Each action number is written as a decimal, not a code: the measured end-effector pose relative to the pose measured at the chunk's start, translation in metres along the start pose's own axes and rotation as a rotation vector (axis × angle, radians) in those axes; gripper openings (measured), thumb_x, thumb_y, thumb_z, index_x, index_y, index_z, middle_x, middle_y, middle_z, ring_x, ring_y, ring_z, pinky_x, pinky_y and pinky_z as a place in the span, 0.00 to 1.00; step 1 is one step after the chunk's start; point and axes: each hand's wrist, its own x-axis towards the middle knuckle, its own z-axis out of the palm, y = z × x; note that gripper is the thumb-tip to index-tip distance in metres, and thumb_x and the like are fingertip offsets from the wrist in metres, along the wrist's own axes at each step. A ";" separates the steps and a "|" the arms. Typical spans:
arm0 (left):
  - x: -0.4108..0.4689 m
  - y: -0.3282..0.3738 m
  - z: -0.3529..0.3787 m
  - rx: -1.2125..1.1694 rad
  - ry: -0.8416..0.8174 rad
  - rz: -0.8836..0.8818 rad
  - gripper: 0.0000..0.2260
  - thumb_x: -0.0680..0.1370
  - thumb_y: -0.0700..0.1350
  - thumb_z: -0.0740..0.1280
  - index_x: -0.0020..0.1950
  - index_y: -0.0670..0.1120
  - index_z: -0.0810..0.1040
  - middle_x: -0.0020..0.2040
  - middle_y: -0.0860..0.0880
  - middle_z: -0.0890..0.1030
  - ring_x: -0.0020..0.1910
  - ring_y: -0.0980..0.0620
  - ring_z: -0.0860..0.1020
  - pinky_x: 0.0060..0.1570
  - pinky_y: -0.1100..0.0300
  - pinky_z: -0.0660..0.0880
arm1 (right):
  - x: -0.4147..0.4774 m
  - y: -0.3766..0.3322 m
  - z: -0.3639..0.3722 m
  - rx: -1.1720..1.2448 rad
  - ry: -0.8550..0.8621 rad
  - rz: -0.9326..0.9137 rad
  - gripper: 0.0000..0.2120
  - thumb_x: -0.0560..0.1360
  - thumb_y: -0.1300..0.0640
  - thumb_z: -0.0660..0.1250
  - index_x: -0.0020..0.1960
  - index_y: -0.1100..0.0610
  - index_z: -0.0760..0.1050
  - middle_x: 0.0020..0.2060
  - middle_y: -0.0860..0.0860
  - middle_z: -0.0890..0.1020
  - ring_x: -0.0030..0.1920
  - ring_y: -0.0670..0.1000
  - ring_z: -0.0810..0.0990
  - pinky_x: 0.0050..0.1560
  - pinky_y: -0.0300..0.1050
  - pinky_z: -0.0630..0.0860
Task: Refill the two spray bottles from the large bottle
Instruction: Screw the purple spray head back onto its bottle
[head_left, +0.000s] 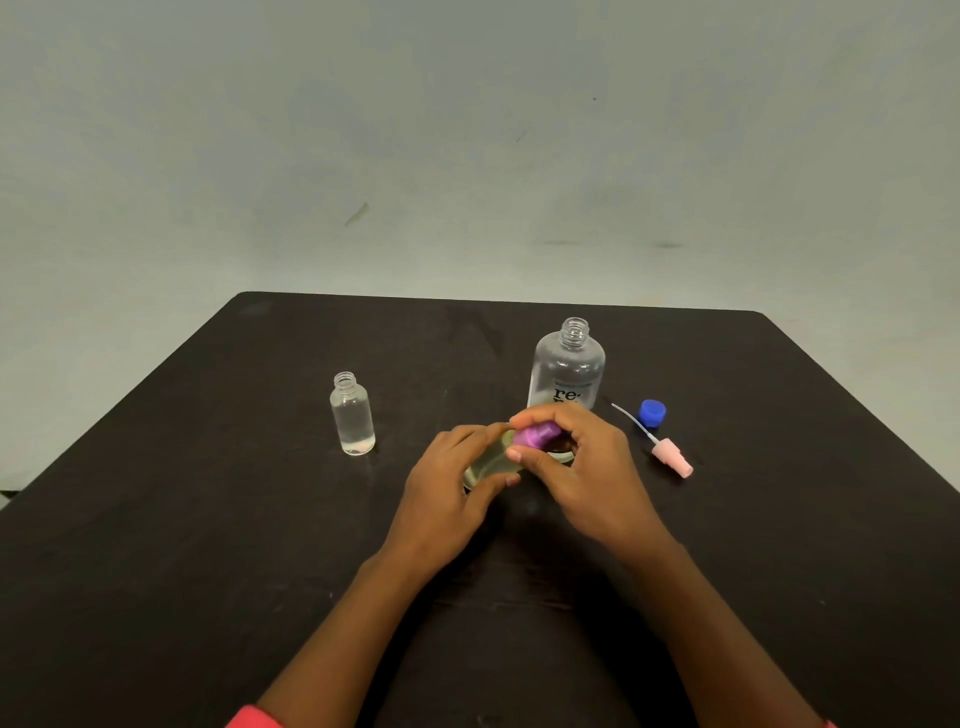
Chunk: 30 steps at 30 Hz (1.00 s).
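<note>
Spray bottle number two (491, 462), the yellowish clear one, is right in the middle of the dark table (208, 519), tipped over toward the right between both hands. Left hand (452, 499) is curled around its body, thumb and fingers wrapped on it. Right hand (582, 467) has its fingertips pinched on the purple spray cap (535, 435) sitting at the bottle's neck, can't tell if the cap is threaded on or loose.

Just behind the right hand stands the large bottle (567, 371), upright, cap off, open mouth, clear, black lettering partly hidden by the fingers. To the right of that, a blue cap (652, 413) sits on the table, and just beside it lies a pink sprayer head (670, 453) on its side with its thin dip tube pointing back toward the large bottle.

Off to the left, well apart from the hands, the other small spray bottle (352, 415) stands upright with no top, clear liquid inside.
</note>
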 end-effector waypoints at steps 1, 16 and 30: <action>0.000 0.000 0.000 0.004 -0.001 0.000 0.22 0.72 0.58 0.65 0.64 0.53 0.75 0.57 0.58 0.78 0.57 0.59 0.74 0.56 0.64 0.71 | 0.000 0.000 0.000 -0.019 0.000 0.000 0.11 0.69 0.60 0.75 0.50 0.50 0.80 0.47 0.42 0.81 0.50 0.42 0.79 0.53 0.39 0.76; -0.001 0.005 0.000 0.065 0.000 0.012 0.19 0.72 0.58 0.63 0.62 0.57 0.75 0.56 0.60 0.78 0.55 0.60 0.74 0.54 0.65 0.71 | -0.002 -0.005 0.005 -0.131 0.082 0.150 0.09 0.70 0.48 0.74 0.43 0.51 0.77 0.36 0.44 0.79 0.36 0.37 0.76 0.39 0.28 0.72; 0.005 0.018 -0.008 -0.508 -0.179 -0.075 0.17 0.76 0.40 0.68 0.66 0.45 0.75 0.57 0.46 0.82 0.58 0.49 0.79 0.60 0.57 0.74 | 0.001 -0.009 -0.011 0.538 -0.165 0.145 0.14 0.75 0.68 0.66 0.60 0.62 0.77 0.54 0.55 0.83 0.58 0.48 0.81 0.55 0.40 0.77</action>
